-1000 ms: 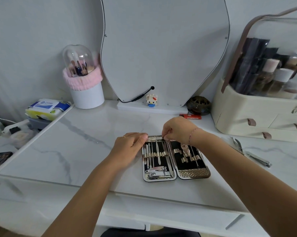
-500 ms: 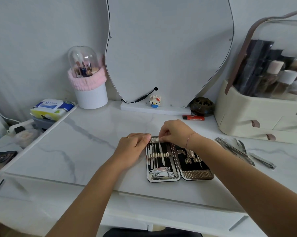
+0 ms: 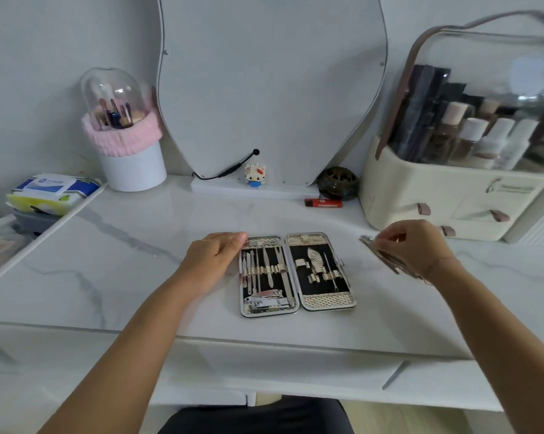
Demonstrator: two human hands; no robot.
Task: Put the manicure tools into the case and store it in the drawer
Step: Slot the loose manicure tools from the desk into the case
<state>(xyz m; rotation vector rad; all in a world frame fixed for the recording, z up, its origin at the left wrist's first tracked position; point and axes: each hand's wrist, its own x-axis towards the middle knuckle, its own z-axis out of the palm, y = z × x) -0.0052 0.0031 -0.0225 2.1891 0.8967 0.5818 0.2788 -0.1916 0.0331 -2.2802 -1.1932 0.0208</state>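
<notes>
Touching case (image 3: 325, 303), left hand (image 3: 215, 256); right hand (image 3: 414, 245) pinching loose tools (image 3: 377, 253).

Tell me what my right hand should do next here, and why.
Probably lift one tool from the loose tools your right hand is curled round and bring it to the right half of the case. Several loops there sit empty, and your left hand rests against the case's left edge, steadying it.

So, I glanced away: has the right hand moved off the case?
Yes. The right hand left the case and went right, to the tools by the organizer.
</notes>
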